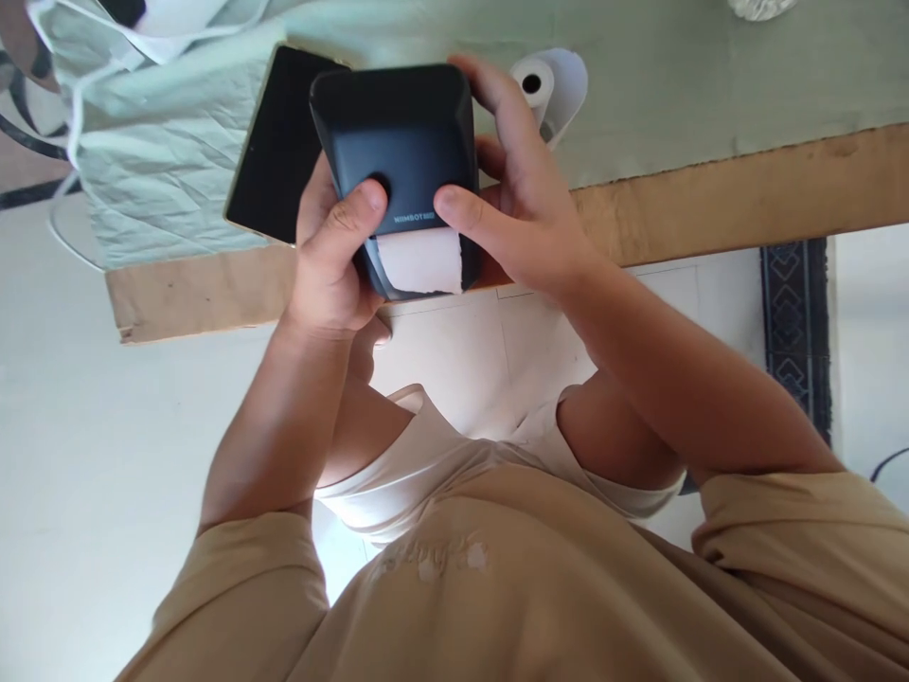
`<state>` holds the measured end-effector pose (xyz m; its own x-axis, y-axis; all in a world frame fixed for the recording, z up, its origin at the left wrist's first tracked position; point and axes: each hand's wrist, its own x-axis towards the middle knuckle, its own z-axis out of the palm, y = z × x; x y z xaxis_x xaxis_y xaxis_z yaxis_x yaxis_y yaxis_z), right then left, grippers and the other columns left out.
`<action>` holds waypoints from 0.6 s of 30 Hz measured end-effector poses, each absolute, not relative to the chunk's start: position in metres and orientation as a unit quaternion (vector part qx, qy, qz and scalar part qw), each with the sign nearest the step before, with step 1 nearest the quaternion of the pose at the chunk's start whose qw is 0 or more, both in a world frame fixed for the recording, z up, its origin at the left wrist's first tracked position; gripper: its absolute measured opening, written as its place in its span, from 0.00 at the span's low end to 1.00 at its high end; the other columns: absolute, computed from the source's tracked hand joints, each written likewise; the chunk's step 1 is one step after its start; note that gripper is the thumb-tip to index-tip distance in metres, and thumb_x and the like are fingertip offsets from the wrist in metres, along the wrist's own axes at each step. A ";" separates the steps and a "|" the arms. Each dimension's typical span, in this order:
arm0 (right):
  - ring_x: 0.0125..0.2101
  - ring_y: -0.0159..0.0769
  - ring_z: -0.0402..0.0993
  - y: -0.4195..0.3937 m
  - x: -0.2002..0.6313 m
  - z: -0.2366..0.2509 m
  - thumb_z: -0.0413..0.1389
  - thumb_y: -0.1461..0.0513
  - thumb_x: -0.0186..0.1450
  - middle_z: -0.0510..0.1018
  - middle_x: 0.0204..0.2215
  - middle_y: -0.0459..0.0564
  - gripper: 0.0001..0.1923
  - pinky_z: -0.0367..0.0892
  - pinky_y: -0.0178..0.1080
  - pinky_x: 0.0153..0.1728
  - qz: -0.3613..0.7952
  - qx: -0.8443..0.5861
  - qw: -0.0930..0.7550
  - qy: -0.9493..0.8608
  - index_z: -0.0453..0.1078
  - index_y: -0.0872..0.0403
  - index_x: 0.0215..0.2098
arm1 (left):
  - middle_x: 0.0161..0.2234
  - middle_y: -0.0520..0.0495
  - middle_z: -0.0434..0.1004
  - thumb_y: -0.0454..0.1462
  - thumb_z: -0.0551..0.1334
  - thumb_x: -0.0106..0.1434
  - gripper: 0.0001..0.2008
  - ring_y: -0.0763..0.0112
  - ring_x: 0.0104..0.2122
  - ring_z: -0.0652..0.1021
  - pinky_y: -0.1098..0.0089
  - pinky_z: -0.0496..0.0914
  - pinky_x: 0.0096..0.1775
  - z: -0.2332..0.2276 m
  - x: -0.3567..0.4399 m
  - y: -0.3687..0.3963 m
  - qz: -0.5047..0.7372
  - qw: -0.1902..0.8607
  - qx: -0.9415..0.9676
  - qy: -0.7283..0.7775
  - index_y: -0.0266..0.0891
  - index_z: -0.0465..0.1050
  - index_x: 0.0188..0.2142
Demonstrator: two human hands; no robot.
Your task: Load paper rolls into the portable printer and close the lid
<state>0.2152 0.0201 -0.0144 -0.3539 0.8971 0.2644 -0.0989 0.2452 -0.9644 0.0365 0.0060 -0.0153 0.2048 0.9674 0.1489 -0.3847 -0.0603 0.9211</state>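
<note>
A dark label printer (404,142) is held up in front of me at the table's front edge, with white paper (420,261) sticking out of its near end. My left hand (337,237) grips its left side, thumb resting on the top face. On the opposite side my right hand (515,185) clasps it, the thumb lying near the printed lettering and the other fingers bent round the far right edge. The fingers of my left hand are mostly hidden beneath the printer. Just right of it stands a white paper roll (534,83) with a loose end curling out.
A black-screened tablet (280,142) lies left of the printer, partly covered by it. White cables (75,123) run over the table's left end. Pale green cloth (674,85) covers the wooden table (739,194). A clear object (761,8) is cut off at the top right.
</note>
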 end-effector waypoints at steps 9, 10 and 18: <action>0.44 0.23 0.68 0.032 0.213 -0.036 0.51 0.50 0.63 0.58 0.64 0.50 0.35 0.74 0.31 0.50 0.452 -0.263 0.515 -0.679 0.47 0.58 0.62 | 0.51 0.45 0.77 0.49 0.72 0.60 0.22 0.51 0.62 0.70 0.61 0.74 0.54 -0.011 0.039 0.004 0.536 0.610 0.491 0.317 0.39 0.72 0.46; 0.45 0.23 0.69 0.032 0.213 -0.036 0.51 0.49 0.64 0.58 0.64 0.49 0.35 0.74 0.31 0.50 0.448 -0.261 0.512 -0.685 0.46 0.58 0.62 | 0.50 0.44 0.77 0.49 0.73 0.59 0.23 0.50 0.62 0.70 0.61 0.74 0.54 -0.010 0.040 0.004 0.535 0.617 0.485 0.313 0.39 0.72 0.46; 0.48 0.22 0.68 0.028 0.209 -0.034 0.51 0.46 0.63 0.58 0.62 0.51 0.33 0.69 0.35 0.61 0.479 -0.280 0.522 -0.648 0.47 0.55 0.57 | 0.43 0.46 0.76 0.33 0.60 0.72 0.09 0.53 0.64 0.70 0.55 0.72 0.61 -0.011 0.040 0.009 0.554 0.636 0.441 0.308 0.31 0.72 0.49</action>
